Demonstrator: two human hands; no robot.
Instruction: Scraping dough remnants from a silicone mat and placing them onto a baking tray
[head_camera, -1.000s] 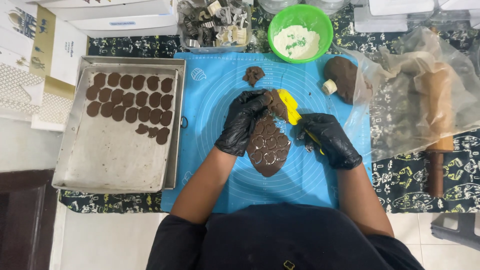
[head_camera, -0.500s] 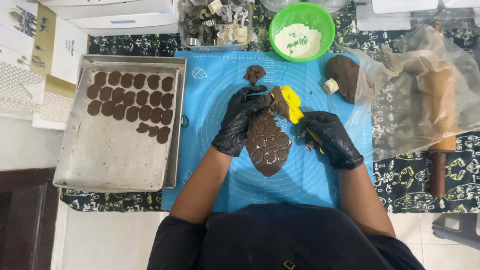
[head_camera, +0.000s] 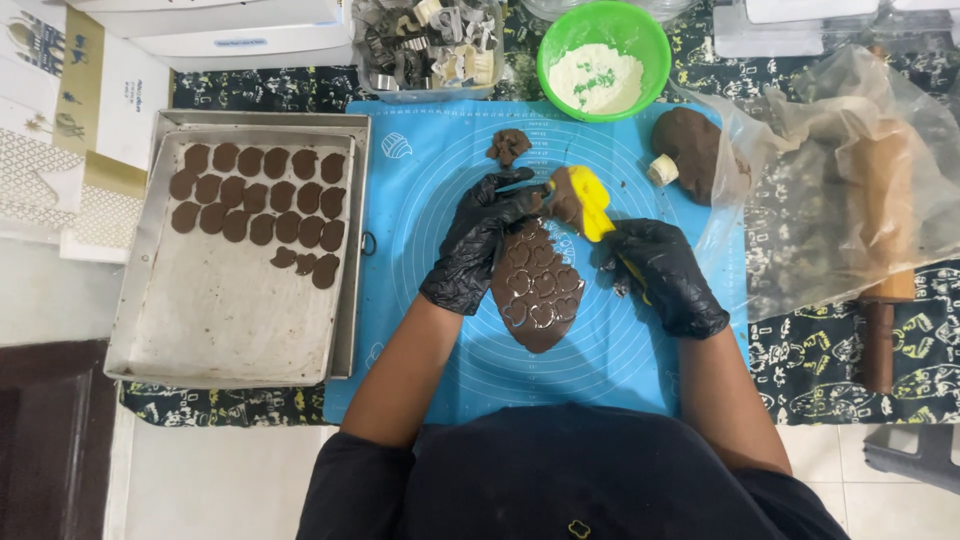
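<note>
Both hands wear black gloves over a blue silicone mat (head_camera: 440, 170). My right hand (head_camera: 665, 275) holds a yellow spatula (head_camera: 592, 200) whose blade carries a piece of brown dough (head_camera: 566, 196). My left hand (head_camera: 480, 240) pinches that piece at the blade's left edge. Below them lies a rolled sheet of brown dough (head_camera: 538, 285) stamped with heart-shaped cuts. A metal baking tray (head_camera: 230, 320) to the left holds several cut dough shapes (head_camera: 262, 205) in rows.
A green bowl of flour (head_camera: 603, 58) and a container of metal cutters (head_camera: 430, 45) stand behind the mat. A dough lump (head_camera: 690, 145), a small scrap (head_camera: 508, 146), a clear plastic bag (head_camera: 850, 170) and a wooden rolling pin (head_camera: 882, 260) lie at the right. Boxes (head_camera: 70, 120) sit at the left.
My left hand has shifted slightly up and right to the dough piece on the spatula. The spatula has lifted a little away from the sheet.
</note>
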